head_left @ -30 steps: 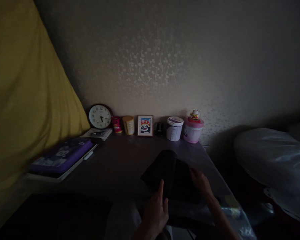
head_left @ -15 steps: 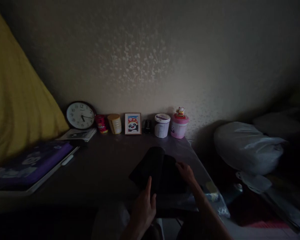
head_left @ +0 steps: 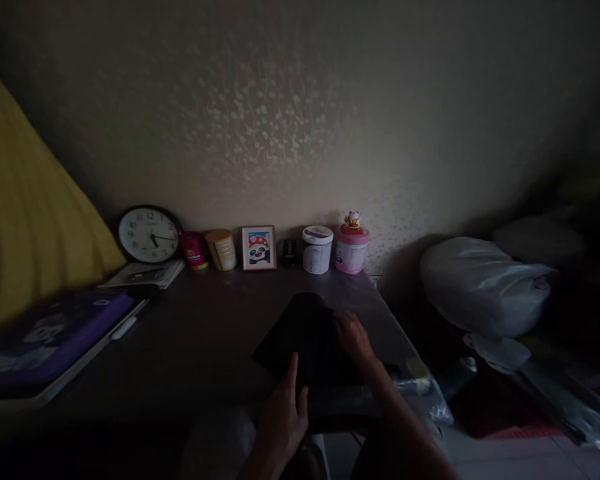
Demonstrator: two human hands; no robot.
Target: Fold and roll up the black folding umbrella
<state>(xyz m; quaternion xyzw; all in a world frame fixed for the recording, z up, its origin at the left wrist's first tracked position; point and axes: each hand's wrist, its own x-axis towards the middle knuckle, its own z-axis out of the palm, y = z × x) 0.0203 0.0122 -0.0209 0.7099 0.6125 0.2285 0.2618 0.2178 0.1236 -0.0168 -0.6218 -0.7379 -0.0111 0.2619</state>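
A folded piece of black cloth (head_left: 295, 333) lies near the front of the dark table; its exact kind is lost in the dim light. At its near side, my left hand (head_left: 283, 413) rests with the forefinger stretched out on the cloth and the thumb apart. My right hand (head_left: 353, 337) has its fingers closed on the cloth's right part, its fingertips partly hidden in the dark fabric.
Along the wall stand a clock (head_left: 149, 235), a red container (head_left: 195, 251), a yellow tub (head_left: 221, 250), a framed panda picture (head_left: 259, 248) and two lidded tubs (head_left: 317, 252). A purple case (head_left: 60, 333) lies left. White bags (head_left: 485, 287) are piled right of the table (head_left: 200, 320).
My right hand has moved left, carrying the cloth's right part toward the middle. My left hand keeps nearly the same place. The view has shifted slightly.
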